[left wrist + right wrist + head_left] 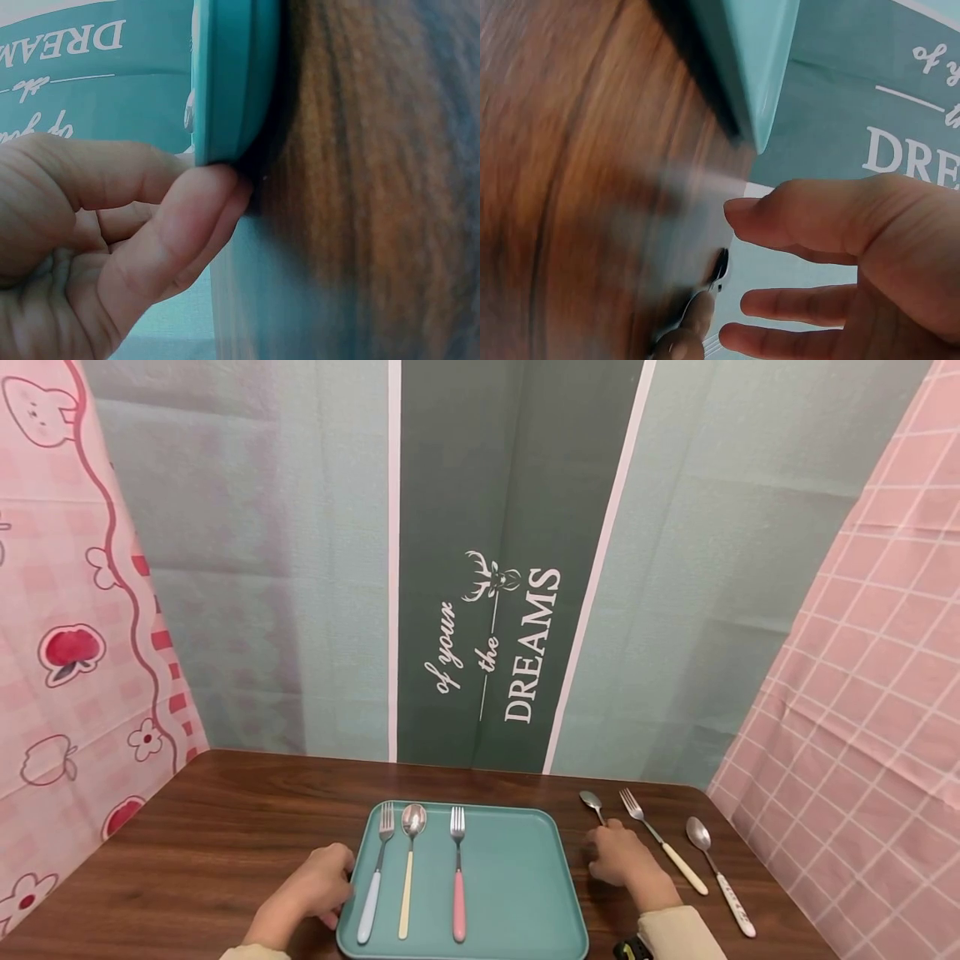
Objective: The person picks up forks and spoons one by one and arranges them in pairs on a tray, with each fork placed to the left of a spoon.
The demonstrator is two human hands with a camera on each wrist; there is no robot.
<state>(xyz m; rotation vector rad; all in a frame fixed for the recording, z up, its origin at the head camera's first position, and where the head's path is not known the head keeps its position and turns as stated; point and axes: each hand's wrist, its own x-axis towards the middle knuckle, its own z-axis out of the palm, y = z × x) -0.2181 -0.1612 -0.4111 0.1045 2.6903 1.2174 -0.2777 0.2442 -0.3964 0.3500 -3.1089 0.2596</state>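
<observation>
A teal tray (pixel 517 877) lies on the wooden table, bearing a light-blue-handled fork (pixel 369 906), a cream-handled spoon (pixel 407 893) and a pink-handled fork (pixel 459 902). My left hand (pixel 318 881) is at the tray's left edge. In the left wrist view, its thumb and fingertips (pixel 214 180) close together on the tray's rim (pixel 236 82). Right of the tray, my right hand (pixel 618 852) reaches over a small spoon (pixel 591 799), hiding its handle. The right wrist view shows fingertips (pixel 697 311) at that spoon, the thumb spread away.
Beyond the right hand lie a cream-handled fork (pixel 678 864) and a spoon with a patterned white handle (pixel 733 902). Cloth hangings stand behind the table and along both sides, the pink checked one (pixel 847 735) on the right. The brown table (pixel 217 827) extends left of the tray.
</observation>
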